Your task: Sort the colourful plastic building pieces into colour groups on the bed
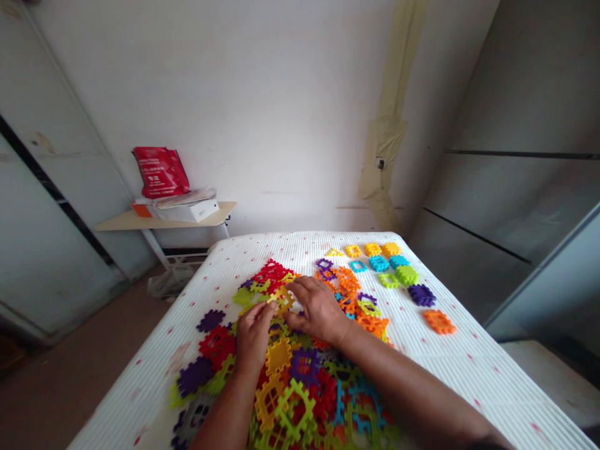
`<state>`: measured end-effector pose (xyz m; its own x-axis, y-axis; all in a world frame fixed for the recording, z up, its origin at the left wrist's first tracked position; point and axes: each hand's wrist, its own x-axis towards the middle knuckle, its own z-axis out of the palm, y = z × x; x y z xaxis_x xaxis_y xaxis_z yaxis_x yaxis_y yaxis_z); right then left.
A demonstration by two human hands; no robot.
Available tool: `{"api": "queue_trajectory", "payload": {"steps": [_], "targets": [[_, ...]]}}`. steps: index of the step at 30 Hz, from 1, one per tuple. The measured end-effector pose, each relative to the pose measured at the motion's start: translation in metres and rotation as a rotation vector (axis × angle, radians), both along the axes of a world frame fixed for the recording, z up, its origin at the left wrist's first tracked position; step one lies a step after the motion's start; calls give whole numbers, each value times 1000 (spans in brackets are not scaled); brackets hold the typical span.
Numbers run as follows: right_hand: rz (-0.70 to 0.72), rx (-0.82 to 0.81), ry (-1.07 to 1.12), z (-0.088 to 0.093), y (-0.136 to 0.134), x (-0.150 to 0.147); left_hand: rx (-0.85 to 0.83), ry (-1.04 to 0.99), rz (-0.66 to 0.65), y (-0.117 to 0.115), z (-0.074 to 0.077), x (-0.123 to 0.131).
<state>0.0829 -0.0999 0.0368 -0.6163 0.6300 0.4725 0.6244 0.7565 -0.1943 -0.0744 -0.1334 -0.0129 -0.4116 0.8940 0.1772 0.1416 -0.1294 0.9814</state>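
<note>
A yellow interlocking plastic tile with an open middle (277, 299) is held just above a large mixed pile of toothed tiles. My left hand (253, 331) pinches its left edge between thumb and fingers. On the other side, my right hand (321, 309) has its fingers and thumb curled about the same tile; exactly where they touch it is hard to see. Under and in front of my hands the pile has a solid yellow tile (279, 356), a purple window tile (304, 366), and a lime green frame tile (294, 405). Red tiles (273, 271) lie at its far end.
Sorted at the table's right are yellow stacks (373, 249), a blue stack (379, 263), a green stack (407, 275), a purple stack (421, 295) and an orange stack (439, 321). A red bag (159, 172) rests on a side table (124, 221). Grey cabinets (515, 206) stand right.
</note>
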Motion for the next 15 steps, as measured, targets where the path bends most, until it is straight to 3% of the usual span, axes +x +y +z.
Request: {"api": "queue_trajectory", "payload": {"steps": [7,12,15], "targets": [[-168,-39,-50,-1,-13,-13,-8,58,-33,-3,5,1],[-189,-63,-18,-1,-17,-15,20,106,-43,-4,6,1],[-201,-89,79,4,-5,-4,33,81,-70,-4,6,1]]}}
